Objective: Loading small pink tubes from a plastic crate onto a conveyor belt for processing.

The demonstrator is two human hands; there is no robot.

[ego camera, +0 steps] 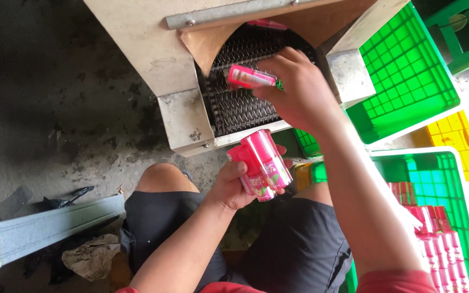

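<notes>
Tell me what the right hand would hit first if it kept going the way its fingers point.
The right hand, holding a pink bottle, points left over the wire mesh conveyor belt. It would likely meet the machine's metal side wall, though depth is unclear.

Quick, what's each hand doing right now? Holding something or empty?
Left hand: closed around a bundle of pink bottles.
Right hand: fingers closed on one pink bottle over the mesh conveyor.

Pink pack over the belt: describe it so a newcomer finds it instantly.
Start at the metal machine's wire mesh belt. The right hand holds one small pink pack sideways above it. Unlike the pink bundle in the left hand, it is single.
</notes>
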